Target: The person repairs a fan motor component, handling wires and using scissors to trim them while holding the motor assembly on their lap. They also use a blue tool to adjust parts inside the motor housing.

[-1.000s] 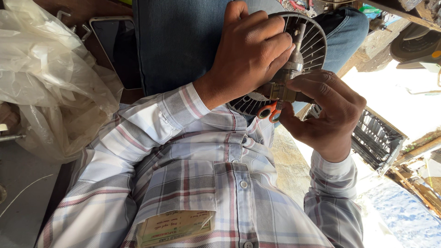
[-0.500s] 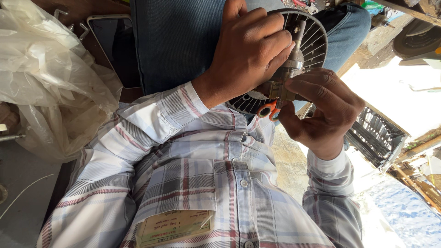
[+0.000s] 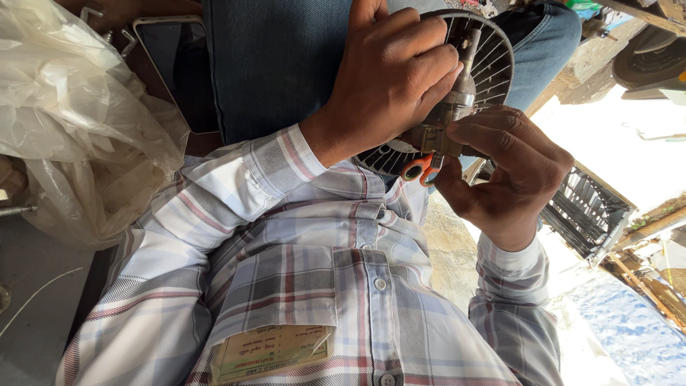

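My left hand (image 3: 389, 78) grips a round black finned fan housing (image 3: 493, 53) with a metal shaft (image 3: 466, 61) at its centre, held over my lap. My right hand (image 3: 511, 171) closes from the right on a small orange-handled tool (image 3: 418, 170). The tool's tip meets a small metal block (image 3: 437, 141) at the base of the shaft. Both hands touch around that block. The fingers hide the tool's jaws.
A crumpled clear plastic bag (image 3: 68, 121) lies at the left. A phone (image 3: 168, 68) rests beside my jeans-clad leg (image 3: 275, 57). A black slatted grille (image 3: 586, 214) lies on the ground at the right, with wooden debris (image 3: 647, 286) beyond it. A card (image 3: 268, 350) sticks out of my shirt pocket.
Both hands keep their hold on the fan housing and the tool. The view has shifted only slightly.
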